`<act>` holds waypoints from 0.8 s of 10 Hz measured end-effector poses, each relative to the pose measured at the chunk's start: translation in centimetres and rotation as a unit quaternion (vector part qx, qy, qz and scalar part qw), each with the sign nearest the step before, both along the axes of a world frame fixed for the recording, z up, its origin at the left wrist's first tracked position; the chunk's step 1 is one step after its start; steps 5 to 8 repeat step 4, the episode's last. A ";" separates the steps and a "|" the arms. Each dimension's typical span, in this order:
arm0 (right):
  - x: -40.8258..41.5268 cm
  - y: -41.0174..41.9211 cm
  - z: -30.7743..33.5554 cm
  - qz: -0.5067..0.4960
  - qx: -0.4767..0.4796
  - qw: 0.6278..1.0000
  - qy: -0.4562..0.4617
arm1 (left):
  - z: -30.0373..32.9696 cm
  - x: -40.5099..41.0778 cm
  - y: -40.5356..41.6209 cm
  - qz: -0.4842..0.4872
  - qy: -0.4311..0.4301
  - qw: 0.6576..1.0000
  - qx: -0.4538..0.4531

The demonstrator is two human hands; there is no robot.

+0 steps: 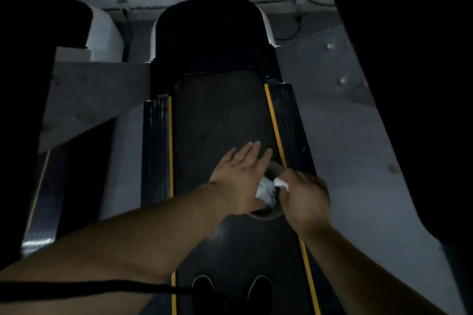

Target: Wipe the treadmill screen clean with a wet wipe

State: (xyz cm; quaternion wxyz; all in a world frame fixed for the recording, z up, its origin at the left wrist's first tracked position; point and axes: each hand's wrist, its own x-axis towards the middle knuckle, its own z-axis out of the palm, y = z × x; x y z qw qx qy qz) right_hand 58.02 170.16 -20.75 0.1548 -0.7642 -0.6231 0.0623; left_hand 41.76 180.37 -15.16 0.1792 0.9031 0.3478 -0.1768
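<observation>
A crumpled white wet wipe (266,190) sits between my two hands, above the treadmill belt (220,120). My right hand (304,199) pinches the wipe's right end with curled fingers. My left hand (240,176) lies with straight, spread fingers over a round, brown-rimmed container (275,167), and its thumb side touches the wipe. The hands hide most of the container. No treadmill screen shows in this dim view.
Yellow-edged black side rails (286,120) run along both sides of the belt, and the dark motor hood (212,33) lies ahead. My two dark shoes (204,285) stand on the belt below. Another machine (46,186) stands at the left, with grey floor (358,161) at the right.
</observation>
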 end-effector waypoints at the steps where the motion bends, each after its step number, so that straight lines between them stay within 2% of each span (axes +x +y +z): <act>1: 0.2 -0.7 -6.2 0.012 -0.010 1.000 -0.003 | -5.7 0.2 -0.4 0.003 0.008 1.000 -0.018; 3: 0.4 -0.4 -15.1 0.012 0.007 1.000 0.016 | -15.3 0.4 -0.6 0.019 0.024 0.999 -0.040; 4: 0.3 0.0 -18.1 -0.007 -0.049 0.998 0.047 | -18.4 0.3 -0.8 0.031 0.025 0.998 -0.047; 8: 0.3 0.0 -18.1 -0.007 -0.049 0.998 0.047 | -18.4 0.3 -0.8 0.031 0.025 0.998 -0.047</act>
